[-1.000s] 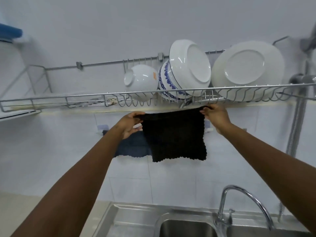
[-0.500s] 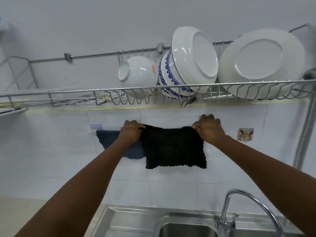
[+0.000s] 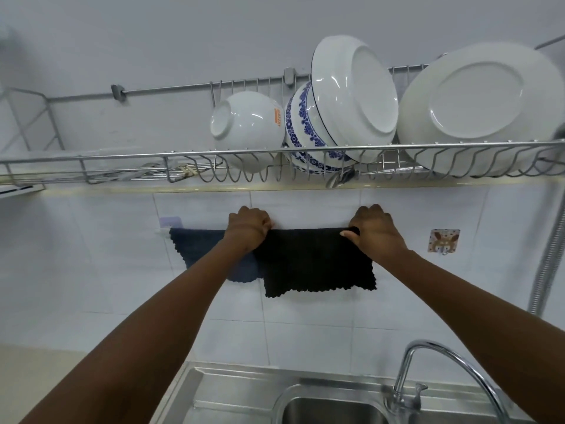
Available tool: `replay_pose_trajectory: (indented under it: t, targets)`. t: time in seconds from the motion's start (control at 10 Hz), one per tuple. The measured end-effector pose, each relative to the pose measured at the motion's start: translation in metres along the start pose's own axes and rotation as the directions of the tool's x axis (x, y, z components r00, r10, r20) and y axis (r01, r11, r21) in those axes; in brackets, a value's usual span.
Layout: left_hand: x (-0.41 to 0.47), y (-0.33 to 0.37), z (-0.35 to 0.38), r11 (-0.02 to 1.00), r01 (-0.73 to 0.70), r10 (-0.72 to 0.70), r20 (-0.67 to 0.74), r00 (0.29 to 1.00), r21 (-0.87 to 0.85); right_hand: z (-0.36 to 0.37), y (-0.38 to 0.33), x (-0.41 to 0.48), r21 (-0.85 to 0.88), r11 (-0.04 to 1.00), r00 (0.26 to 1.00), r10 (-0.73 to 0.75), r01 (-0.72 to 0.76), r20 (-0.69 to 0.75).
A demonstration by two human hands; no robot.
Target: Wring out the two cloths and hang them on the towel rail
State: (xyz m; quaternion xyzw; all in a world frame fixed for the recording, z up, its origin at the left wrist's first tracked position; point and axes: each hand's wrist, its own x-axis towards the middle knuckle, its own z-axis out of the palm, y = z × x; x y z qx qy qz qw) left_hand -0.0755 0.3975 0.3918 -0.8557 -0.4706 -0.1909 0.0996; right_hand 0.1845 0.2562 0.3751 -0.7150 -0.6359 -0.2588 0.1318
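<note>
A black knitted cloth [image 3: 315, 264] hangs flat against the white tiled wall, folded over the towel rail [image 3: 163, 231], which is almost wholly hidden by the cloths. My left hand [image 3: 249, 224] grips the black cloth's top left corner and my right hand [image 3: 371, 229] grips its top right corner. A dark blue cloth [image 3: 198, 247] is draped on the rail just to the left, partly behind my left forearm and overlapped by the black cloth.
A wire dish rack [image 3: 122, 156] runs above, holding white bowls [image 3: 244, 127] and a large plate [image 3: 477, 105]. A steel sink [image 3: 244, 393] with a curved tap [image 3: 440, 362] lies below. A sticker hook [image 3: 444, 240] and a flexible hose [image 3: 550, 255] are at right.
Both hands lowered the black cloth from just under the dish rack down to the rail, where it now hangs folded over the top edge beside the blue cloth.
</note>
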Motion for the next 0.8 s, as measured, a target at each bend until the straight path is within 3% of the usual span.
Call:
replay_pose_trajectory:
  t: [0.1, 0.3, 0.5, 0.6, 0.8]
  targets:
    - [-0.010, -0.006, 0.002, 0.997, -0.009, 0.008, -0.008, 1.000, -0.074, 0.008, 0.003, -0.008, 0.085, 0.996, 0.998, 0.007, -0.002, -0.060]
    - [-0.026, -0.009, 0.010, 0.997, -0.072, 0.070, 0.060, 0.996, 0.040, 0.011, 0.002, -0.020, 0.175, 0.984, 0.995, 0.021, -0.003, -0.102]
    - [-0.047, -0.006, 0.026, 0.994, -0.079, 0.082, -0.032, 0.996, 0.078, 0.010, -0.003, -0.027, 0.084, 0.996, 0.999, 0.029, -0.027, -0.022]
    - [-0.063, -0.003, 0.030, 0.995, -0.089, 0.091, -0.041, 0.995, 0.044, 0.001, -0.003, -0.029, 0.134, 0.990, 0.996, 0.040, -0.051, 0.083]
    - [-0.092, 0.009, 0.045, 0.998, -0.006, 0.002, -0.076, 0.997, -0.056, -0.009, 0.003, -0.064, 0.276, 0.960, 0.999, 0.046, -0.041, -0.012]
